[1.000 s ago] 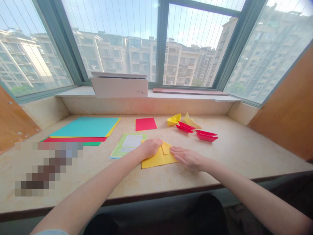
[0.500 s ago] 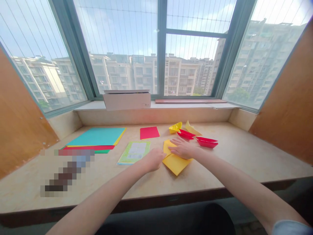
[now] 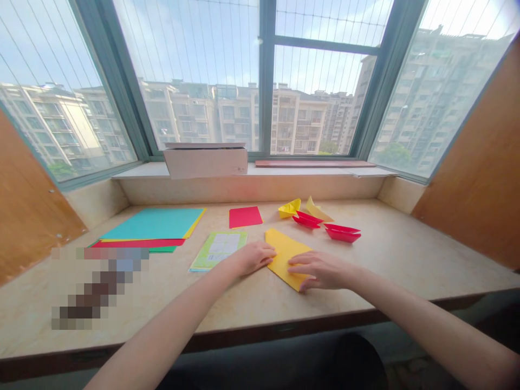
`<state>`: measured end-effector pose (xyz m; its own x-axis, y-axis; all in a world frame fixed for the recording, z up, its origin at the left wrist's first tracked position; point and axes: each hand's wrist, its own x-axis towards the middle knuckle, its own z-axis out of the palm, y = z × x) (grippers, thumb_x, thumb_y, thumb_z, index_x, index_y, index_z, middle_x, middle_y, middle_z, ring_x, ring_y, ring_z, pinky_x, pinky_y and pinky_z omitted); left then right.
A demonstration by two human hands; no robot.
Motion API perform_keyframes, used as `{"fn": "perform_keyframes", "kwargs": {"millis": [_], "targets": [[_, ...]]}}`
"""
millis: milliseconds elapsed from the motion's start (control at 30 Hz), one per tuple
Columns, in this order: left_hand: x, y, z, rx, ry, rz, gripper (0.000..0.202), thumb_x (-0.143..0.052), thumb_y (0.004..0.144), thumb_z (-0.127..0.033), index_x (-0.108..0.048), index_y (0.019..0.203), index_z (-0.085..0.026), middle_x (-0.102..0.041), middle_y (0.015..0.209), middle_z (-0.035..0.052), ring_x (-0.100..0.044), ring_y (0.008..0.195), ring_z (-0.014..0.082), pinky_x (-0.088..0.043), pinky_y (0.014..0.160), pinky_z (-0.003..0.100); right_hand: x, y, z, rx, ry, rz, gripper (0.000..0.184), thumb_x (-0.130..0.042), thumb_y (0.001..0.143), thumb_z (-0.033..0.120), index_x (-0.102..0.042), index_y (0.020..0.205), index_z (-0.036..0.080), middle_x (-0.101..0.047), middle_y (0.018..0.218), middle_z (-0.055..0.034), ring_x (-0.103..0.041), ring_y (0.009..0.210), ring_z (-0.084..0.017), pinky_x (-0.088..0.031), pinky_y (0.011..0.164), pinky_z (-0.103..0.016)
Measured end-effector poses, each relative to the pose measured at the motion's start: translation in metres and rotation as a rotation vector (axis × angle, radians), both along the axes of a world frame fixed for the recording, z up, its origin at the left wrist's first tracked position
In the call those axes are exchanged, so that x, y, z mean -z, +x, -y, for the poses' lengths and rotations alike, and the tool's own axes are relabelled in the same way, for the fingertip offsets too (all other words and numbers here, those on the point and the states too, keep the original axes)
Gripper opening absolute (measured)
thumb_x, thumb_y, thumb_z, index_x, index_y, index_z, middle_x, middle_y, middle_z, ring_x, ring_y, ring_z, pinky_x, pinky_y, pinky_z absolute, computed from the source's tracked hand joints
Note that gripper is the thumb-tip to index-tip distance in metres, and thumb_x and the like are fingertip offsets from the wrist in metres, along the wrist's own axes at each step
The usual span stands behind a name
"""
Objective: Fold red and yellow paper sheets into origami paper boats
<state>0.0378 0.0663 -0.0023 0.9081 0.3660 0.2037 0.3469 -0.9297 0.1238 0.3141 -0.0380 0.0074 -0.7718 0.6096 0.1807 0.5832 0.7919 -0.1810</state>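
Note:
A folded yellow paper [image 3: 284, 250] lies flat on the beige table [image 3: 406, 254], turned at an angle. My left hand [image 3: 254, 255] presses its left edge with the fingers curled together. My right hand [image 3: 320, 269] rests on its lower right corner, fingers stretched along the paper and the thumb tucked under the edge. Behind the paper sit two red paper boats [image 3: 342, 233] and a yellow paper boat [image 3: 289, 207].
A stack of coloured sheets, teal on top [image 3: 152, 224], lies at the left. A green printed leaflet [image 3: 219, 248] and a small red sheet [image 3: 245, 216] are near the middle. A white box [image 3: 206, 160] stands on the window sill. Wooden panels flank both sides.
The yellow paper has been folded flatter and turned. My right hand slid from its far edge down to its near right corner. My left hand now rests on its left edge.

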Motion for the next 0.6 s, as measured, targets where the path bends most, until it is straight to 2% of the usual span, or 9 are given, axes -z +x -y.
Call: {"fn": "perform_keyframes", "kwargs": {"millis": [133,233,367,467,533,600], "targets": [[0.000,-0.001,0.009,-0.011,0.061,-0.043,0.021,-0.051,0.102,-0.024,-0.071,0.100,-0.019,-0.071,0.099,0.0081,-0.066,0.091,0.0200,-0.048,0.084,0.030,0.002,0.010,-0.008,-0.016,0.055,-0.065,0.041,-0.071,0.094,0.042,-0.069,0.132,0.027,-0.072,0.131,-0.0101,-0.067,0.122,-0.027,-0.053,0.105,-0.043],[-0.003,-0.001,0.012,-0.034,0.107,-0.067,0.024,-0.051,0.102,-0.027,-0.072,0.095,-0.018,-0.071,0.094,0.0090,-0.064,0.086,0.0218,-0.046,0.081,0.033,0.005,0.014,-0.015,0.031,0.125,-0.155,0.026,-0.058,0.103,0.031,-0.072,0.124,0.024,-0.075,0.123,-0.0119,-0.070,0.116,-0.025,-0.056,0.100,-0.043],[-0.006,0.000,0.015,-0.066,0.142,-0.077,0.027,-0.051,0.102,-0.032,-0.071,0.093,-0.018,-0.069,0.092,0.0100,-0.062,0.086,0.0247,-0.045,0.080,0.037,0.014,0.014,-0.023,0.083,0.210,-0.230,0.030,-0.045,0.106,0.021,-0.069,0.124,0.021,-0.076,0.117,-0.0142,-0.072,0.108,-0.025,-0.058,0.095,-0.045],[-0.006,0.000,0.019,-0.089,0.143,-0.080,0.026,-0.050,0.102,-0.033,-0.070,0.097,-0.018,-0.068,0.095,0.0109,-0.061,0.089,0.0260,-0.045,0.080,0.038,0.018,0.013,-0.026,-0.001,0.267,-0.199,0.034,-0.044,0.103,0.015,-0.065,0.128,0.024,-0.074,0.121,-0.0129,-0.070,0.111,-0.024,-0.055,0.098,-0.047],[-0.005,0.000,0.022,-0.104,0.137,-0.080,0.026,-0.048,0.102,-0.032,-0.069,0.098,-0.018,-0.068,0.097,0.0111,-0.061,0.089,0.0258,-0.045,0.080,0.038,0.019,0.013,-0.028,-0.054,0.246,-0.181,0.032,-0.047,0.100,0.016,-0.066,0.124,0.023,-0.075,0.119,-0.0125,-0.069,0.111,-0.024,-0.054,0.098,-0.047],[-0.005,0.000,0.023,-0.117,0.130,-0.080,0.026,-0.047,0.102,-0.030,-0.068,0.097,-0.017,-0.067,0.097,0.0112,-0.060,0.088,0.0256,-0.045,0.079,0.038,0.017,0.012,-0.031,-0.030,0.136,-0.201,0.024,-0.052,0.099,0.020,-0.069,0.116,0.023,-0.076,0.115,-0.0117,-0.069,0.109,-0.025,-0.053,0.097,-0.046]]}}
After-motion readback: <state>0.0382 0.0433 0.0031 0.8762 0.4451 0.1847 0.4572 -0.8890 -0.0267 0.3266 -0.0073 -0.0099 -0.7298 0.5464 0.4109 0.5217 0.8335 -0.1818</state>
